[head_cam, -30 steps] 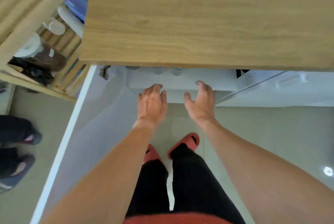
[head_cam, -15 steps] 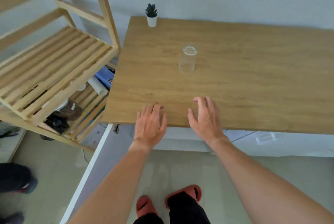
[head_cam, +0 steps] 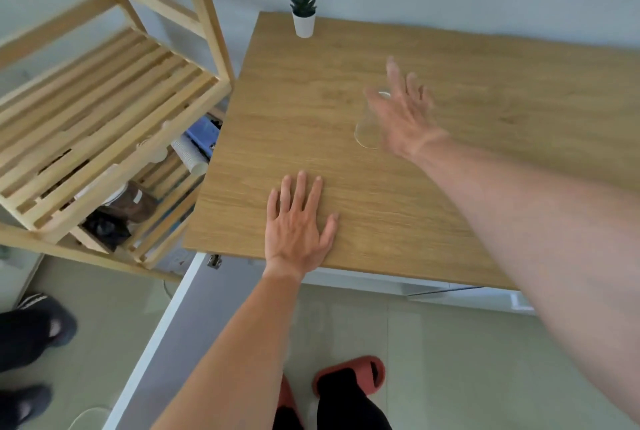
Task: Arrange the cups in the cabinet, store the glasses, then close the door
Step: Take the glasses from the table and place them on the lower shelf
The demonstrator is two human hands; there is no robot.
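A clear glass (head_cam: 367, 131) stands on the wooden cabinet top (head_cam: 485, 187). My right hand (head_cam: 403, 110) is blurred, fingers spread, right beside the glass and partly in front of it; it does not grip it. My left hand (head_cam: 298, 221) lies flat, palm down, on the front edge of the top. Below the top, the white cabinet door (head_cam: 166, 318) swings open to the left. The inside of the cabinet is hidden under the top.
A small potted plant (head_cam: 303, 12) stands at the back left corner of the top. A wooden slatted shelf rack (head_cam: 104, 117) with stored items is at the left. Another person's feet (head_cam: 31, 329) are at the lower left. My own feet in red slippers (head_cam: 349, 377) are on the floor.
The view tilted up from the cabinet's inside to its top. My right hand rose and reached forward to the glass. My left hand came to rest on the top's front edge.
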